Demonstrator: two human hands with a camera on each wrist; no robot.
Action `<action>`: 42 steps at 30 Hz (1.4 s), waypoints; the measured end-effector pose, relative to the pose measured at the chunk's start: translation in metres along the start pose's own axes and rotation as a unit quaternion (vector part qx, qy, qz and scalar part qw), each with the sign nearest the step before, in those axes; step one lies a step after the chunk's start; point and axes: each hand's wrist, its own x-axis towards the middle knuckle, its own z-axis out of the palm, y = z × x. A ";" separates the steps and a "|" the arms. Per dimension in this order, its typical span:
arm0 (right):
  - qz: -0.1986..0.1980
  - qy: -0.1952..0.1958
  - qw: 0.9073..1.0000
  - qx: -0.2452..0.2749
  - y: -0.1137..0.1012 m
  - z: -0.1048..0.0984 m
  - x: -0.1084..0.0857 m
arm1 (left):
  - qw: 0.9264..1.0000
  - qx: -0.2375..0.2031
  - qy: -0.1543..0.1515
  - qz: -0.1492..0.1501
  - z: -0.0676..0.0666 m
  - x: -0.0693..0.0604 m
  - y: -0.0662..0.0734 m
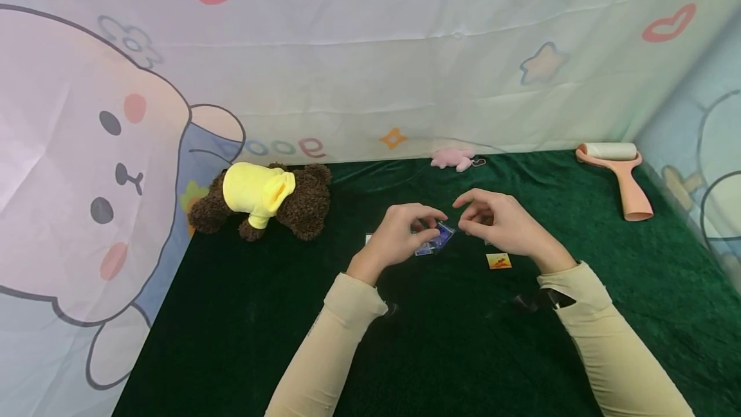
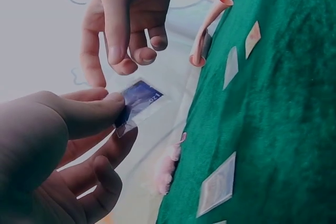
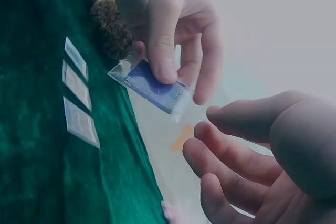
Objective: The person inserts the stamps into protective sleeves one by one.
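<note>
My left hand [image 1: 398,235] pinches a blue stamp [image 2: 140,99] in a clear plastic sleeve between thumb and fingers, holding it above the cloth. In the right wrist view this sleeved stamp [image 3: 152,88] shows pale printing, and its clear edges stick out past the thumb. Facing it, my right hand [image 1: 505,224] hovers with loosely bent fingers and nothing in them, a small gap from the sleeve. Below lie several flat sleeved pieces, among them a yellow-orange stamp [image 1: 499,261] near the right wrist and a pale one [image 2: 218,184] in the left wrist view.
Dark green cloth [image 1: 260,333] covers the table. A brown plush bear in a yellow top [image 1: 255,192] lies at the left. At the back are a small pink plush [image 1: 451,158] and, farther right, a lint roller [image 1: 622,179]. A printed curtain [image 1: 347,69] hangs behind.
</note>
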 end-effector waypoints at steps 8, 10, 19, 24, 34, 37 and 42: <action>0.011 -0.005 1.000 -0.004 0.009 -0.004 -0.007 | 0.998 -0.035 0.005 -0.058 0.010 0.005 -0.005; 0.014 -0.006 1.000 -0.006 0.011 -0.004 -0.009 | 0.997 -0.041 0.004 -0.065 0.012 0.007 -0.006; 0.016 -0.006 1.000 -0.015 0.019 -0.003 -0.013 | 0.993 -0.061 -0.008 -0.102 0.025 0.021 -0.015; 0.018 -0.007 1.000 -0.012 0.020 -0.003 -0.014 | 0.990 -0.061 -0.025 -0.125 0.032 0.027 -0.023; 0.022 -0.008 1.000 -0.021 0.022 -0.004 -0.016 | 0.988 0.017 -0.046 -0.146 0.036 0.027 -0.031; 0.024 -0.008 0.999 -0.020 0.022 -0.005 -0.017 | 0.987 0.052 -0.046 -0.148 0.037 0.028 -0.031; 0.027 -0.011 0.999 -0.019 0.022 -0.005 -0.017 | 0.984 0.086 -0.049 -0.148 0.039 0.029 -0.032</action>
